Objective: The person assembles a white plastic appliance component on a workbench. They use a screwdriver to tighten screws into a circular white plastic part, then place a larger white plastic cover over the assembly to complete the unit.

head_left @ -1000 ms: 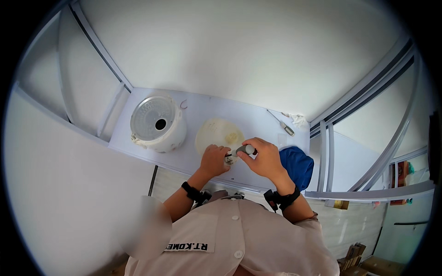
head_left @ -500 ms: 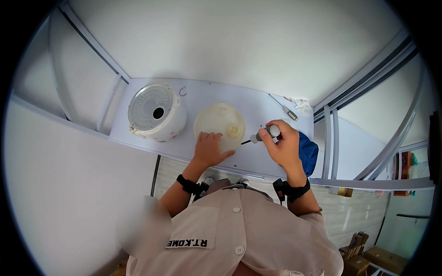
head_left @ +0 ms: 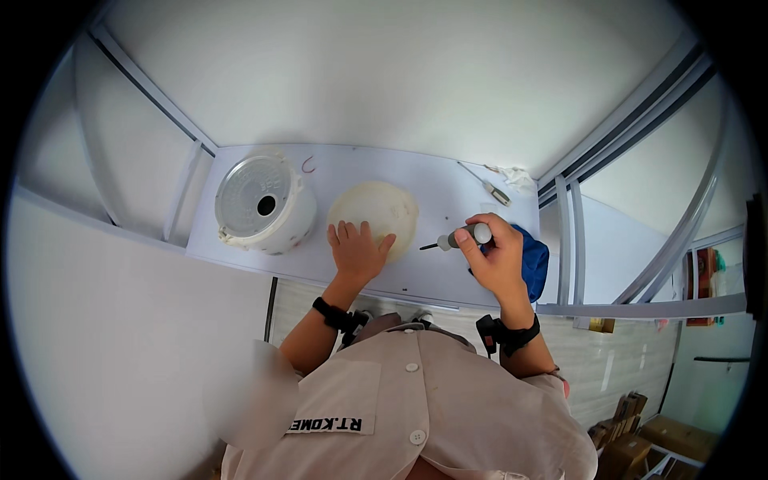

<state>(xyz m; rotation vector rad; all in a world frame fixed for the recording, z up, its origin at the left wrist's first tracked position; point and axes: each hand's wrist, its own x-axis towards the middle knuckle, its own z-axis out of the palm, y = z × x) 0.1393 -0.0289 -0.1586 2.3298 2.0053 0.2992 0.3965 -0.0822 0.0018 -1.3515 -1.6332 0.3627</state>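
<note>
Since a moment ago my hands have parted: my left hand (head_left: 356, 250) now lies flat, fingers spread, on the near edge of the cream round lid (head_left: 374, 210) at the frame's centre, pinning it to the pale surface (head_left: 448, 192). My right hand (head_left: 498, 258) is closed round a small screwdriver (head_left: 458, 238), tip aimed left toward the lid. Upper left sits the white cooker base (head_left: 260, 204); a blue cloth (head_left: 534, 262) lies beside my right hand.

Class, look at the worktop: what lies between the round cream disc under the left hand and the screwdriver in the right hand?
In the head view, only bare worktop separates the cream disc from the screwdriver.
</note>
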